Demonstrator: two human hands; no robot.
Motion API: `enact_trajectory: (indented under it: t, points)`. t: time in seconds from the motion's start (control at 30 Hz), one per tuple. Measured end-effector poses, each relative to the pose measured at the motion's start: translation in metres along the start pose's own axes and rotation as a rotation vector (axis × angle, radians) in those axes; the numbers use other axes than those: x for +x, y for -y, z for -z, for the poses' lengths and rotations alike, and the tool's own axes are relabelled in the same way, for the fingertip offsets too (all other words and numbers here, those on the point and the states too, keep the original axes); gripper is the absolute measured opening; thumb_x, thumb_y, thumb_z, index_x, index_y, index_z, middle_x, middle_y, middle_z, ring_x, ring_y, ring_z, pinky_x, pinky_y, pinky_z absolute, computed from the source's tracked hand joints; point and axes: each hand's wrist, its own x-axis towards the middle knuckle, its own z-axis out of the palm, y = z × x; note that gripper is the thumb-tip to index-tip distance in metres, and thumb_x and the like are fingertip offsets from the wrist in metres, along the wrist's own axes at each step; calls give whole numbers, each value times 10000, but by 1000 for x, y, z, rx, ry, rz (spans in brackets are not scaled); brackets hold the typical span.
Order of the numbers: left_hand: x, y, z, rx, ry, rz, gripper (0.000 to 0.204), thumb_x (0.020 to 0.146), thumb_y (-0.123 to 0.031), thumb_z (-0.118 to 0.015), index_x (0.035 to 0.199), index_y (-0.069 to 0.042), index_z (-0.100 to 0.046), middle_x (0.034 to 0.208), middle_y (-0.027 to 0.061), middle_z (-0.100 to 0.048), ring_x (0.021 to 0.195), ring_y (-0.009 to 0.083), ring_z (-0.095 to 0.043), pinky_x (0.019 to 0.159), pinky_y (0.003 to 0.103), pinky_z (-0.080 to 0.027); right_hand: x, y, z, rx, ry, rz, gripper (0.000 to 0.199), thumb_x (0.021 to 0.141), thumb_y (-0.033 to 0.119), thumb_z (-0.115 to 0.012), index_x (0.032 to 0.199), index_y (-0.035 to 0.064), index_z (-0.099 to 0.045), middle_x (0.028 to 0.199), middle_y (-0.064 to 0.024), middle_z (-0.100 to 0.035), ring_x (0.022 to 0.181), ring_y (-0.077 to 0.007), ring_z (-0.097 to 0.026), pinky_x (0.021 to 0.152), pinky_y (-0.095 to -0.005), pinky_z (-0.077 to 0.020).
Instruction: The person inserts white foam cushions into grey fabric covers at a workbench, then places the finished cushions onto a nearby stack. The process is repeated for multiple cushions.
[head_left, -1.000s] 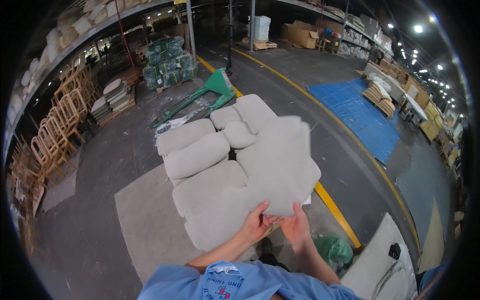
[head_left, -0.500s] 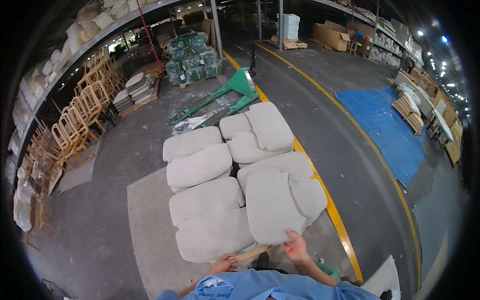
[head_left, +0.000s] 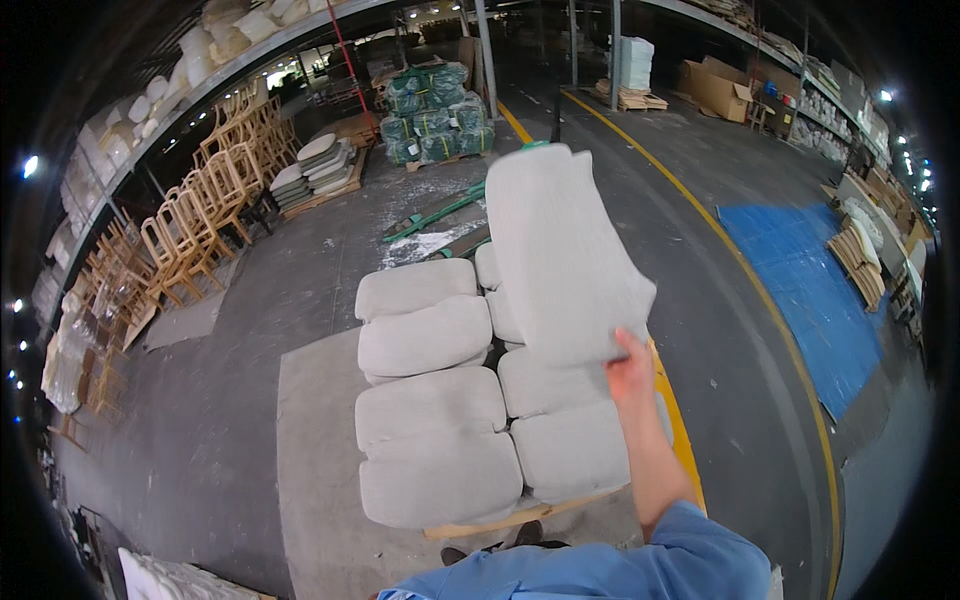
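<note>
Holding a pale grey cushion (head_left: 565,250) above the right side of a stack, we have our right grip (head_left: 630,370) closed on its near right corner. The thumb lies over the upper face; the other fingers are mostly hidden, so we cannot tell exactly how they wrap the edge. Our left grip is out of view, and we cannot tell whether it is open or closed. The cushion slants away from us, its far end overlapping our view of a green pallet jack (head_left: 440,212).

Below it we see stacked cushions (head_left: 440,480) of the same pale grey, set in two columns, with the edge of a wooden board (head_left: 525,512) showing beneath the near end. Under that, a grey sheet (head_left: 318,430) covers part of the floor, and a yellow line (head_left: 682,440) runs along the right side of the stack.

Farther out, we have wooden chair frames (head_left: 190,225) on the left, green wrapped bundles (head_left: 440,115) beyond the jack, and a blue tarp (head_left: 790,285) on the right. Any marks on the bundles are too small for us to read.
</note>
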Motion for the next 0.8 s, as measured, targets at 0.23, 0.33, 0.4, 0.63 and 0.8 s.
enact_trajectory:
  t: [0.23,0.33,0.4,0.63,0.8]
  points:
    - [-5,-36,-41,10,50,-72,436,1012,-266,-682,1314,42,-621,1086,166,-762,952,215,-733,827,350,-592,138,-75,-20,-57,114,-221,515,865,250,-856,1304,147,-607,1127,-41,-681,844,-207,-674,625,-385,-528]
    - [-4,-46,-51,15,80,-106,439,1013,-268,-682,1318,41,-619,1087,164,-762,955,213,-732,833,350,-591,150,-130,26,-148,-14,-358,801,859,302,-890,1486,118,-426,1203,-113,-618,789,-268,-669,598,-446,-557]
    - [9,-64,-68,6,162,-191,441,1014,-270,-682,1321,40,-618,1088,163,-761,957,212,-732,837,349,-590,148,-134,80,-234,-201,-348,981,863,309,-895,1581,134,-249,1256,-165,-554,756,-310,-664,589,-488,-578]
    - [-6,-55,-48,97,120,-122,449,1017,-276,-683,1331,37,-614,1092,159,-761,964,209,-730,849,347,-586,-67,-205,129,-372,-197,-506,417,1010,279,-728,1349,98,-568,1048,-120,-711,803,-251,-719,623,-374,-576]
    - [13,-73,-44,234,236,-245,454,1020,-280,-683,1338,35,-611,1094,156,-761,969,207,-729,859,345,-584,-163,-176,146,-598,-89,-551,391,1031,275,-692,1356,86,-586,1028,-98,-720,802,-196,-716,637,-332,-564]
